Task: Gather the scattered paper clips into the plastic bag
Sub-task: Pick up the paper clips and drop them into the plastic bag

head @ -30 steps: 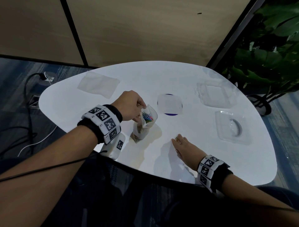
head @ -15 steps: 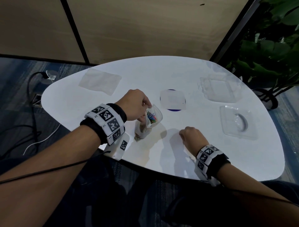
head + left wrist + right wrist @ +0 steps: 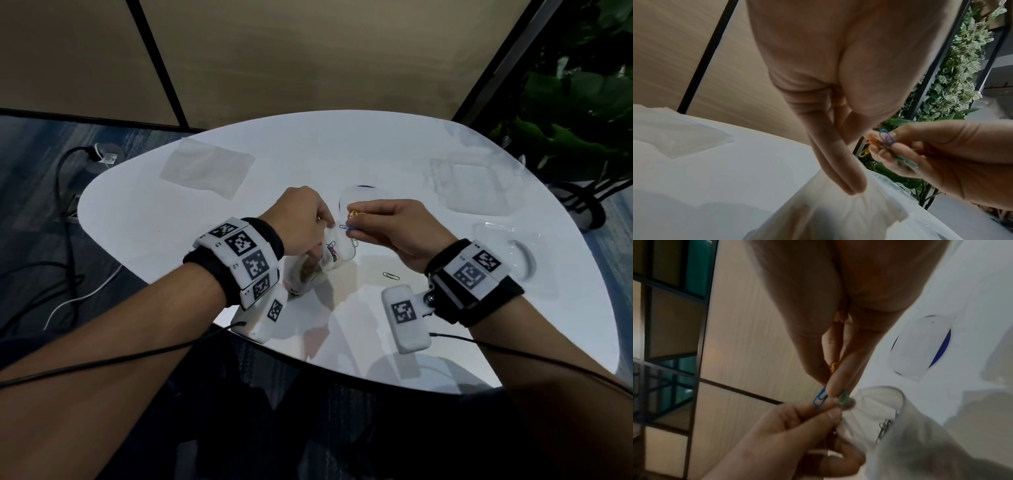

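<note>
The left hand (image 3: pixel 301 219) is pinching the rim of the plastic bag (image 3: pixel 318 265), standing mid-counter (image 3: pixel 171 219). The right hand (image 3: pixel 399 228) is gripping several paper clips (image 3: pixel 346 226) just above its mouth. 1 loose clip (image 3: pixel 391 275) is lying at the bag's 3 o'clock.

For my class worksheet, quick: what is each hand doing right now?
Left hand: pinches the plastic bag at its mouth.
Right hand: pinches several paper clips above the bag.

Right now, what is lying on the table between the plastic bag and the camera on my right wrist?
One loose green paper clip lies on the bare white table between the plastic bag and the wrist camera, seen in the head view.
</note>
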A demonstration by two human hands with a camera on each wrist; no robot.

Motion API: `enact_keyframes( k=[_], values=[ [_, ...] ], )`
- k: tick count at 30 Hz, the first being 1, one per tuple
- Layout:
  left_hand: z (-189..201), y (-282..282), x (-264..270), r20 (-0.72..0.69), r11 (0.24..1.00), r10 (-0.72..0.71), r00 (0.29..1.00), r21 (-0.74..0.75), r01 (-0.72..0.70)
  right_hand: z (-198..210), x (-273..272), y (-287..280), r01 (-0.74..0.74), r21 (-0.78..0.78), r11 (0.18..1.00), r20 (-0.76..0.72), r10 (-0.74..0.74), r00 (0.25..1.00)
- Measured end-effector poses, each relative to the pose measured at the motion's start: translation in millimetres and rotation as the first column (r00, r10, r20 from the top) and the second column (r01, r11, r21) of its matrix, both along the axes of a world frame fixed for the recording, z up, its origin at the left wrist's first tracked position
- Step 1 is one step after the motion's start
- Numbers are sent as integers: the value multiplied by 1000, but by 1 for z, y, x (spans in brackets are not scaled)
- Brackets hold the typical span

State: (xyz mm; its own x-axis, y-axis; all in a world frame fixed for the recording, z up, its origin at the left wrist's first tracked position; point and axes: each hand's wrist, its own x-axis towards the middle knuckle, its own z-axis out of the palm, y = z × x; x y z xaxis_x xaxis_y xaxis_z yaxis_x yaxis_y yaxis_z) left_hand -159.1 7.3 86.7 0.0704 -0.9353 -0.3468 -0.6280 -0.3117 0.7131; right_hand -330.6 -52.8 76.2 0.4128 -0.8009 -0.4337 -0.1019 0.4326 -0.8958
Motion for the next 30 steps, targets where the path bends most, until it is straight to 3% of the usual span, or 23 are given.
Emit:
enact_keyframes(
  k=[4,7,10,12,13,14,18,24,26,30],
  values=[
    [-2,-2,2,-5,1000,28,1000,-13,-28,-9,9,14,5,-54,999,-62,-8,998],
    [-2,-2,3,-27,999,40,999,-5,-41,-24,13,22,-73,-275,959,-240,6,971],
    [-4,-1,2,-49,999,44,998,-2,-44,-26,15,26,-408,-495,767,-529,107,842],
    [-6,-1,1,-38,999,32,999,-19,-33,-22,14,26,-610,-487,625,-654,201,729],
    [-6,-1,1,-25,999,26,999,-28,-27,-19,12,25,-639,-470,609,-670,226,707],
    [-6,-1,1,-16,999,21,1000,-31,-22,-17,9,21,-627,-463,627,-658,231,717],
    [-2,-1,1,-22,1000,17,1000,-8,-18,-8,-9,11,-409,-416,812,-441,213,872],
    [0,-3,-3,-38,1000,27,999,6,-27,-20,-26,6,-333,-461,823,-396,145,907],
    [0,-2,-4,-34,1000,13,999,14,-13,-35,-36,-2,-400,-494,772,-537,91,838],
    [0,-1,0,-20,1000,15,1000,24,-14,-69,-61,-8,-687,-383,617,-837,82,540]
  ],
)
